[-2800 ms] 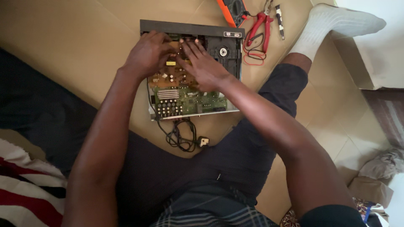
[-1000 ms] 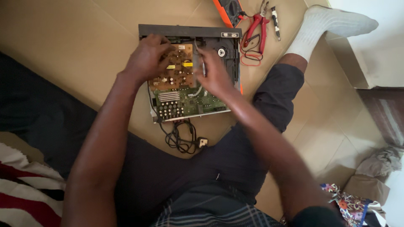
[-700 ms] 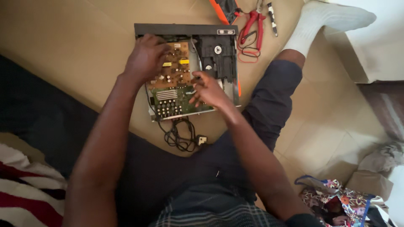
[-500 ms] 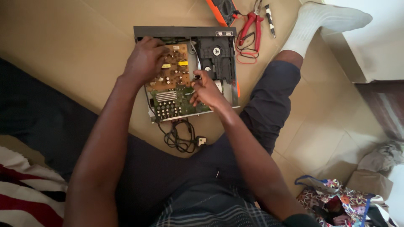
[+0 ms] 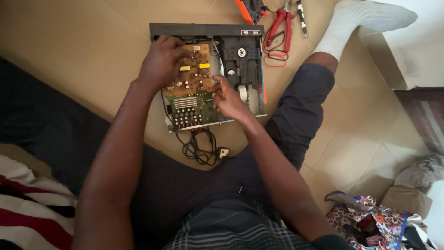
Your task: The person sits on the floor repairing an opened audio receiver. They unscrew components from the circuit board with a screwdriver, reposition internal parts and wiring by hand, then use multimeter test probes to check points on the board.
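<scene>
1. An opened black disc player chassis [image 5: 203, 30] with its lid off lay flat on the tan tiled floor [image 5: 83, 60], between the seated person's legs, its front panel turned away from them.
2. Inside it, a brown and green circuit board [image 5: 196, 99] filled the left part and a black disc drive mechanism [image 5: 240, 62] the right.
3. The unit looked rigid and moderately light, judging by its thin sheet-metal tray; the board looked fragile, crowded with small upright components that would not bear pressing.
4. The safest hold appeared to be the metal side walls or the front panel, and for the board, its bare edges only.
5. The left hand [image 5: 162, 62] rested over the far left corner of the board, fingers curled down onto it, seemingly bracing it; whether it gripped anything could not be told.
6. The right hand [image 5: 229, 99] sat at the board's right edge beside the drive, fingers loosely spread, fingertips touching the board and enclosing nothing.
7. A black power cable [image 5: 199, 148] lay coiled against the chassis's near edge.
8. Red-handled pliers [image 5: 280, 28] lay just beyond the far right corner.
</scene>
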`<state>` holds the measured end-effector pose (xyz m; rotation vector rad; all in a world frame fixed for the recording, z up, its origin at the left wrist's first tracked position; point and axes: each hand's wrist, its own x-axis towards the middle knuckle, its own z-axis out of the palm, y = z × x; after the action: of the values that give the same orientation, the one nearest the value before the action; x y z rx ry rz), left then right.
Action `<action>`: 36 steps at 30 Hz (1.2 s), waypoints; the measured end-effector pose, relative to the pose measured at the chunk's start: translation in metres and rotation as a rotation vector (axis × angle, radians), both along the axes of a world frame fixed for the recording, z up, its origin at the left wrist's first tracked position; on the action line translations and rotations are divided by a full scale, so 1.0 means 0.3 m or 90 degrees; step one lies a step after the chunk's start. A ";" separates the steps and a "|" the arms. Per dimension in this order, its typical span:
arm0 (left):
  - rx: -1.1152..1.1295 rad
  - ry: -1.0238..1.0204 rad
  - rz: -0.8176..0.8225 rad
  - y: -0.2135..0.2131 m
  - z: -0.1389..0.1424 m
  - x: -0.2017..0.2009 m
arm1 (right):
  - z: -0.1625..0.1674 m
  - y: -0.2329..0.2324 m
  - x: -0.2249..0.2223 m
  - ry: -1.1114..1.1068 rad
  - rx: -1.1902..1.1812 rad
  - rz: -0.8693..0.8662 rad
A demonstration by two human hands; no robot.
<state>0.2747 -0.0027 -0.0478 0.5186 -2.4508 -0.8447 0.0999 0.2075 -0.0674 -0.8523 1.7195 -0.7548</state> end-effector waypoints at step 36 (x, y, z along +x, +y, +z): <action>-0.005 0.012 -0.008 0.004 0.025 -0.006 | 0.048 -0.110 -0.015 -0.252 -0.036 -0.206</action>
<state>0.2728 -0.0014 -0.0404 0.4902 -2.4420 -0.8416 0.0954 0.1745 -0.0529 -0.4250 1.4959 -1.1126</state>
